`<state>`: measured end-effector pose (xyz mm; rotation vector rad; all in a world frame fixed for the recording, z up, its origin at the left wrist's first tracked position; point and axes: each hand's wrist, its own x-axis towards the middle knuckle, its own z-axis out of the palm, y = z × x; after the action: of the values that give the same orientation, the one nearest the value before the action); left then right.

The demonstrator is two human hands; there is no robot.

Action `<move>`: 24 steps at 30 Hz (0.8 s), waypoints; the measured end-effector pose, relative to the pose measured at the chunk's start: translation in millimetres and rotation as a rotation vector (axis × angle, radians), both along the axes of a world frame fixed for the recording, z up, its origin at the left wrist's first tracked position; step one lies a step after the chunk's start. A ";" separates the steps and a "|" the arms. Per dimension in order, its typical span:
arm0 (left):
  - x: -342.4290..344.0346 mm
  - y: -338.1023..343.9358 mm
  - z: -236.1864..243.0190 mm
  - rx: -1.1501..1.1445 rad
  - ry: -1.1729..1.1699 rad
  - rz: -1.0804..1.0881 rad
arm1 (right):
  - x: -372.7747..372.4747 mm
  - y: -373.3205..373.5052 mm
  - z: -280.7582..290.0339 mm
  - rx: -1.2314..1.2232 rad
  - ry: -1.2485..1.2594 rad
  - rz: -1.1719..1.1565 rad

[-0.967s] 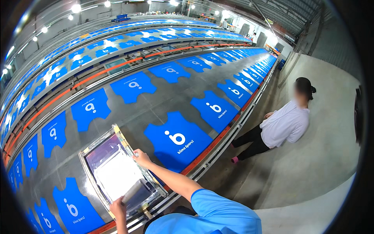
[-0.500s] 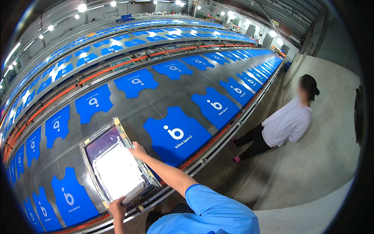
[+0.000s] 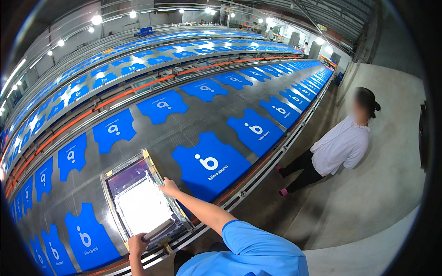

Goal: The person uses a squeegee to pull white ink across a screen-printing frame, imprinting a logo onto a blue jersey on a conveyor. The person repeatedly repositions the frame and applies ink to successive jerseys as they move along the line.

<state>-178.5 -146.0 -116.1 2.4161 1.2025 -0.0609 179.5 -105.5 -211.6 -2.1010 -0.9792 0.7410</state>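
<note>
A screen printing frame [image 3: 109, 201] lies on the long dark table, with thick white ink [image 3: 140, 202] spread over its mesh. My right hand [image 3: 170, 187] grips the frame's right side, its arm reaching across from the lower right. At the near left corner my left hand [image 3: 137, 244] is closed on the frame. A squeegee [image 3: 159, 230] rests across the near end of the mesh, one end against my left fingers. Right of the frame lies a blue vest-shaped fabric panel [image 3: 193, 170] with a white print; another printed panel [image 3: 87, 239] lies to its left. The frame hides whatever is under it.
Rows of similar blue panels [image 3: 162, 106] run along the table [image 3: 184, 124]. A metal rail [image 3: 258, 181] follows its near edge. Parallel tables with an orange rail [image 3: 138, 87] stand beyond. On the right, a person in a light shirt [image 3: 340, 145] stands on the concrete floor.
The whole view has shifted slightly, so the table and panels sit a little lower in it. Both hands keep their hold on the frame. The person at right looks nearly unmoved.
</note>
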 end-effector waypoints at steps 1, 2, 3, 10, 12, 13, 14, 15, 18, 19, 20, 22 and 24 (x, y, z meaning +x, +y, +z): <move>0.7 0.4 2.6 0.007 0.003 0.001 | -1.8 -0.7 0.7 0.017 -0.002 -0.011; 0.6 -0.5 3.4 0.007 -0.003 0.001 | -3.6 -3.8 -3.5 0.030 -0.003 -0.026; 0.5 -1.4 3.6 0.008 -0.010 -0.001 | -4.1 -6.5 -7.3 0.057 0.012 -0.032; -4.7 4.6 -5.0 0.011 0.004 0.020 | -18.3 -50.0 -6.9 0.313 0.004 -0.091; -5.4 2.2 -1.8 0.016 0.002 0.021 | -25.3 -86.1 1.0 0.450 -0.120 -0.131; -6.1 1.5 -0.1 0.021 0.001 0.024 | -26.0 -105.5 5.8 0.541 -0.180 -0.153; -8.3 -0.1 -0.5 0.022 -0.002 0.038 | -29.6 -128.9 15.5 0.509 -0.037 -0.186; -10.9 -1.1 -1.2 0.022 -0.004 0.053 | -31.8 -153.3 31.5 0.474 0.106 -0.217; -7.2 -0.5 -1.2 0.002 -0.034 0.061 | -22.7 -228.7 34.9 0.520 0.061 -0.280; -6.6 0.1 0.8 -0.005 -0.044 0.067 | -18.7 -251.1 37.1 0.506 0.018 -0.290; -5.7 -0.1 3.7 -0.002 -0.051 0.066 | -16.1 -272.8 44.1 0.450 -0.016 -0.294; -4.4 -1.8 8.2 0.002 -0.027 0.069 | -11.7 -311.6 51.1 0.372 -0.003 -0.317; -5.4 -0.3 8.1 -0.002 -0.010 0.078 | -11.0 -342.4 48.4 0.332 0.091 -0.350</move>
<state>-184.0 -146.3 -108.0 2.3620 1.2905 -0.0270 168.5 -447.8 -163.3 -1.8599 -0.6124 0.4565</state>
